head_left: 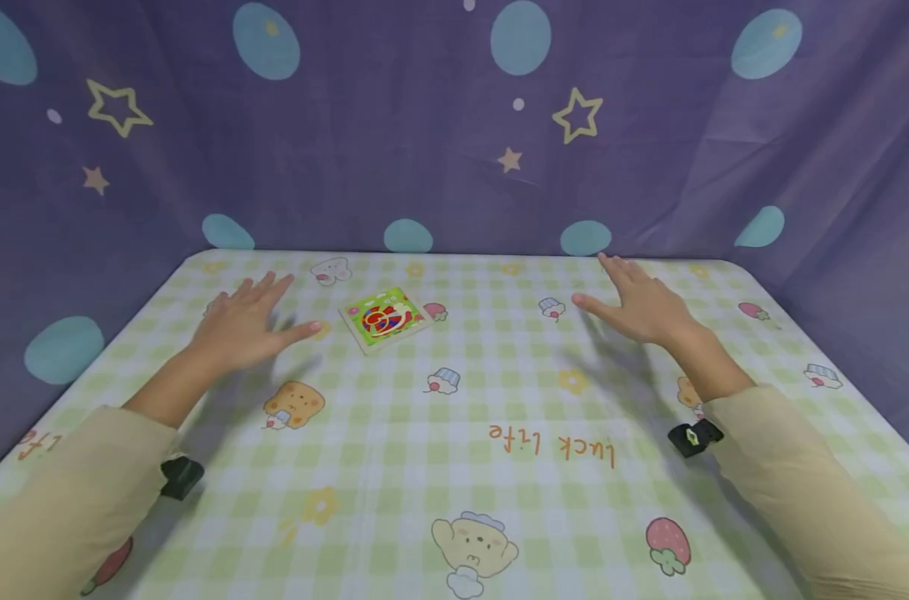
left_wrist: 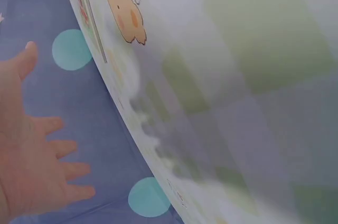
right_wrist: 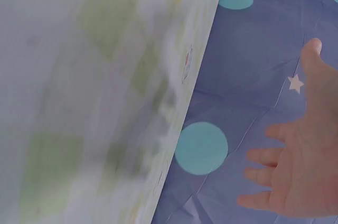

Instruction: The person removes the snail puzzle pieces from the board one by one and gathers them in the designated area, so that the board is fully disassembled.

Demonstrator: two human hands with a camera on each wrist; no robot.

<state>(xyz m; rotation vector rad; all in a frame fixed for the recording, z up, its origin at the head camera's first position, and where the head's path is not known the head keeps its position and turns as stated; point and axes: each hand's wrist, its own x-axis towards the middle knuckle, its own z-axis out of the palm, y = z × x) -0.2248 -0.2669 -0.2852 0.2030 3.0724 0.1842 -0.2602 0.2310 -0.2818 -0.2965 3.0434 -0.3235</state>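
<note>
A small square picture puzzle board (head_left: 387,319), green with a red and blue snail on it, lies slightly turned on the table toward the back, left of centre. To its left my left hand (head_left: 242,327) hovers over the cloth, fingers spread and thumb pointing at the board. My right hand (head_left: 638,305) is held up over the right side, fingers straight and thumb out, farther from the board. Both hands hold nothing and cast shadows on the cloth. In the left wrist view the board (left_wrist: 87,15) shows edge-on beyond the spread left hand (left_wrist: 39,155). The right wrist view shows the right hand's (right_wrist: 303,166) extended fingers.
A green-and-white checked tablecloth (head_left: 394,467) with printed bears, cupcakes and strawberries covers the table. Behind and at both sides hangs a purple curtain (head_left: 439,125) with stars and blue ovals. Dark straps with small devices (head_left: 696,437) sit at the sleeve cuffs.
</note>
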